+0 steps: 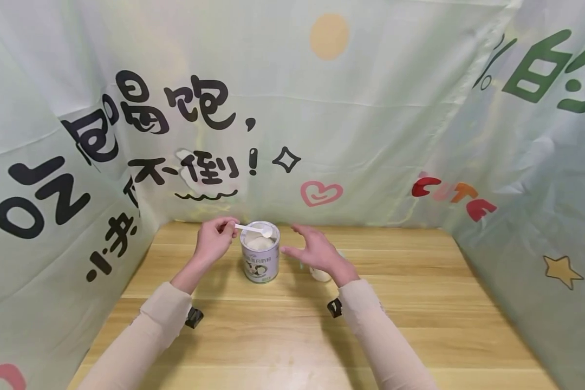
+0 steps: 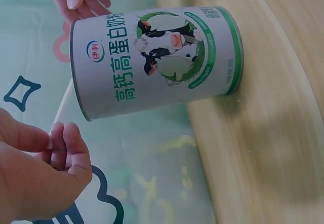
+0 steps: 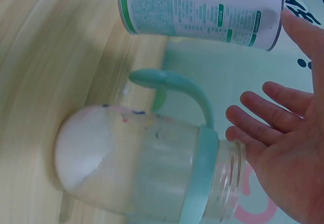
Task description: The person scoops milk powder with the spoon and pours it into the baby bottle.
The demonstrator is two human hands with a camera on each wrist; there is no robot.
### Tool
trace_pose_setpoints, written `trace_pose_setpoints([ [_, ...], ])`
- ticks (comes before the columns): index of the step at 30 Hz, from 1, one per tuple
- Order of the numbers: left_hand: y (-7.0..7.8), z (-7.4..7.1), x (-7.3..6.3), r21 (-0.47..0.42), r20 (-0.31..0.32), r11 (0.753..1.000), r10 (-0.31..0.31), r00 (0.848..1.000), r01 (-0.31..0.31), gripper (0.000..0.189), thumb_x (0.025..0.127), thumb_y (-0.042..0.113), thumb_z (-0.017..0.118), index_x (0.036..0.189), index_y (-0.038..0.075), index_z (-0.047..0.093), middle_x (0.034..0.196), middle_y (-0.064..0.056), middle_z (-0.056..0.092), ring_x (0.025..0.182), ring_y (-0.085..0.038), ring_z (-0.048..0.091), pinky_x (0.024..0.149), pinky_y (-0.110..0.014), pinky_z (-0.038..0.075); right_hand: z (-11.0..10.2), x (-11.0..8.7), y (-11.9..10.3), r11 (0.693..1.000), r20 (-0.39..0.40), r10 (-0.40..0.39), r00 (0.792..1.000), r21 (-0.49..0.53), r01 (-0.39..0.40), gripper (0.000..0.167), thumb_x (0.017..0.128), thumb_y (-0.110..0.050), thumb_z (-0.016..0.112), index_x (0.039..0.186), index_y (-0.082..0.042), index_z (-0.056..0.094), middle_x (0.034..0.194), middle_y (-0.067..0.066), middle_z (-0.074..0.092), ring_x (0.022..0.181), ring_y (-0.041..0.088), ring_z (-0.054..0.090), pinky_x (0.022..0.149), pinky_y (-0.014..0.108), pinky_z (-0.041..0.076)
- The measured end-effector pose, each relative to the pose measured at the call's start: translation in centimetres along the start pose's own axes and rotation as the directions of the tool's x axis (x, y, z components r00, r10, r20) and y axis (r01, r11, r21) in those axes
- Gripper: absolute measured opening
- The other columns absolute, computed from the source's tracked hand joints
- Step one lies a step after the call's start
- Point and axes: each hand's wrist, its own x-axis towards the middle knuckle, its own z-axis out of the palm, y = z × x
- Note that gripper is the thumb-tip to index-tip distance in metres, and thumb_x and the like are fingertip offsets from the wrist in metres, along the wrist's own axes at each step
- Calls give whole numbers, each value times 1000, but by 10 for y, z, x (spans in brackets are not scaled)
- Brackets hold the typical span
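A milk powder can point(image 1: 261, 260) with its top off stands upright on the table; pale powder shows inside. My left hand point(image 1: 213, 238) is at the can's left and pinches the handle of a white scoop point(image 1: 267, 232), whose bowl is over the can's mouth. In the left wrist view the thumb and fingers point(image 2: 66, 145) meet on the thin handle. My right hand point(image 1: 317, 250), fingers spread, is right of the can, its thumb near the rim. Below that hand stands a clear baby bottle point(image 3: 167, 163) with a teal collar and handle, uncapped, with white powder at its bottom.
The wooden table point(image 1: 283, 330) carries the can and the bottle. Behind it hangs a pale printed cloth point(image 1: 370, 135), which continues along both sides. Black wrist devices point(image 1: 193, 317) sit under the cuffs.
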Motion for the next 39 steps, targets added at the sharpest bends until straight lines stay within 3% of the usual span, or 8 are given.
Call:
trace_pose_setpoints([
  [6, -2, 2, -1, 43, -3, 998, 39, 999, -39, 25, 105, 11, 58, 117, -1, 77, 93, -15, 74, 74, -10, 59, 59, -19, 49, 5, 3, -6, 1000, 5, -19, 1000, 15, 19, 84, 93, -55, 75, 157, -8, 47, 154, 17, 58, 141, 36, 56, 117, 54, 47],
  [19, -6, 5, -4, 127, 28, 989, 77, 997, -80, 24, 105, 14, 60, 115, 3, 78, 96, -15, 75, 82, -15, 61, 67, -24, 50, 15, 9, -12, 999, 30, -12, 999, 41, 11, 89, 91, -58, 77, 160, -13, 43, 158, 16, 53, 143, 35, 55, 117, 56, 46],
  [29, -5, 7, -6, 198, 61, 966, 157, 986, -166, 24, 102, 12, 63, 116, 3, 80, 108, -16, 79, 96, -26, 68, 80, -31, 53, 19, 12, -12, 998, 20, -46, 999, 52, 44, 85, 90, -55, 79, 156, -12, 47, 155, 18, 56, 140, 38, 57, 116, 56, 47],
  [39, -2, 14, -7, 230, 111, 938, 241, 964, -261, 24, 97, 8, 64, 113, 0, 80, 95, -15, 78, 77, -17, 61, 64, -24, 48, 23, 13, -13, 999, 29, -40, 999, 20, 39, 88, 91, -52, 79, 158, -6, 44, 156, 19, 54, 143, 36, 55, 119, 53, 44],
])
